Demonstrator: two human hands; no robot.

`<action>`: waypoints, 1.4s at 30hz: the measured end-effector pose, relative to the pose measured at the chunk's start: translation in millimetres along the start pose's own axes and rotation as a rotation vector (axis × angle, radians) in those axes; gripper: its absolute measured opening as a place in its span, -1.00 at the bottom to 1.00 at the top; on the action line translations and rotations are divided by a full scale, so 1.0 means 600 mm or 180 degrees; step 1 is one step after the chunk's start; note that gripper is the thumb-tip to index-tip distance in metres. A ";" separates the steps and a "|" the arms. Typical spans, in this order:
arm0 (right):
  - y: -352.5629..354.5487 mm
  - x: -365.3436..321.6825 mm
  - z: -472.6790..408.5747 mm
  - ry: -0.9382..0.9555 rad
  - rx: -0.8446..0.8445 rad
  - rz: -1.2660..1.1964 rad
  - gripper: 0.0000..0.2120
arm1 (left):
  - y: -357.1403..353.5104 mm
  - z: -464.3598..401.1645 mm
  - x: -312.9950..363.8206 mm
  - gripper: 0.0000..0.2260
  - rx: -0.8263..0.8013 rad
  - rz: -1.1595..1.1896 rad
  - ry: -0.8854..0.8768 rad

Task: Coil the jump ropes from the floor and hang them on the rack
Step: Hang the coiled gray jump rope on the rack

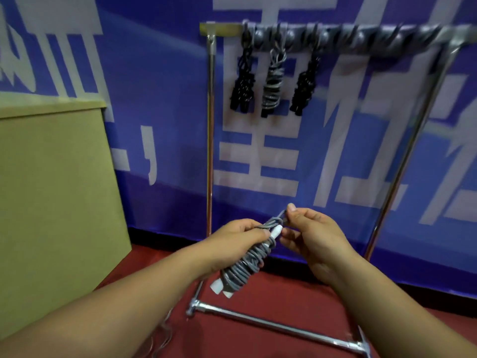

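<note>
I hold a coiled grey jump rope (245, 264) with white handles in front of me. My left hand (237, 239) grips the upper part of the bundle. My right hand (309, 233) pinches the rope's loop at the top end. The metal rack (335, 37) stands ahead against the wall, its top bar lined with hooks. Three coiled ropes hang there: a black one (242, 83), a grey one (273, 83) and another black one (304, 86).
A tan box (56, 202) stands at the left. A blue banner (160, 125) covers the wall behind the rack. The rack's base bar (273, 325) lies on the red floor (296, 301) below my hands. A thin loose cord (165, 334) lies on the floor by my left forearm.
</note>
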State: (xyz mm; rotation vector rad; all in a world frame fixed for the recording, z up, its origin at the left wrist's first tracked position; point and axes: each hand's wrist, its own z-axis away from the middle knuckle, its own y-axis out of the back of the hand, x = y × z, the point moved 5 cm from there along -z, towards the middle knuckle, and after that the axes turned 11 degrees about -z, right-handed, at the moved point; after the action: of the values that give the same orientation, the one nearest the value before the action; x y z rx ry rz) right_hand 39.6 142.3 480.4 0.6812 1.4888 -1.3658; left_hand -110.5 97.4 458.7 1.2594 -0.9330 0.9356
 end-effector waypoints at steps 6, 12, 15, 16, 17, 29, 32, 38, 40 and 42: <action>0.015 -0.148 -0.070 0.0353 0.0136 -0.0146 -0.89 | 0.015 -0.118 0.123 -0.84 0.0233 -0.0372 -0.0354; 0.022 -0.308 -0.113 0.0901 0.0288 -0.0045 -0.83 | 0.011 -0.211 0.267 -0.78 0.0355 -0.0360 -0.0616; 0.006 -0.379 -0.133 0.1123 0.0239 0.0093 -0.82 | 0.017 -0.252 0.322 -0.67 0.0477 -0.0196 -0.0628; -0.001 -0.400 -0.140 0.1187 0.0215 0.0169 -0.82 | 0.020 -0.263 0.342 -0.66 0.0537 -0.0144 -0.0659; -0.010 -0.425 -0.147 0.1274 0.0165 0.0268 -0.81 | 0.024 -0.274 0.366 -0.65 0.0584 -0.0085 -0.0715; -0.052 -0.579 -0.234 0.1845 0.0151 0.1906 -0.68 | 0.046 -0.407 0.523 -0.62 0.0887 0.0149 -0.0626; -0.042 -0.541 -0.242 0.1686 -0.0022 0.1920 -0.66 | 0.030 -0.437 0.482 -0.29 0.0918 0.0319 -0.0346; 0.022 -0.436 -0.236 0.1589 0.0137 0.1606 -0.70 | 0.014 -0.423 0.380 -0.54 0.0925 -0.0136 -0.0233; 0.054 -0.360 -0.227 0.1319 0.0312 0.1836 -0.62 | 0.001 -0.391 0.313 -0.55 0.0837 -0.0327 -0.0010; 0.072 -0.272 -0.208 0.1062 0.0308 0.1963 -0.71 | -0.009 -0.344 0.231 -0.60 0.0730 -0.0381 0.0226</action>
State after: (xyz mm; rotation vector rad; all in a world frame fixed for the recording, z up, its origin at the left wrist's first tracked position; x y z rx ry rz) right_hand 104.6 303.6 598.2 1.3519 1.3035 -0.8747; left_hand -47.2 310.0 570.9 1.4493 -0.7011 1.0063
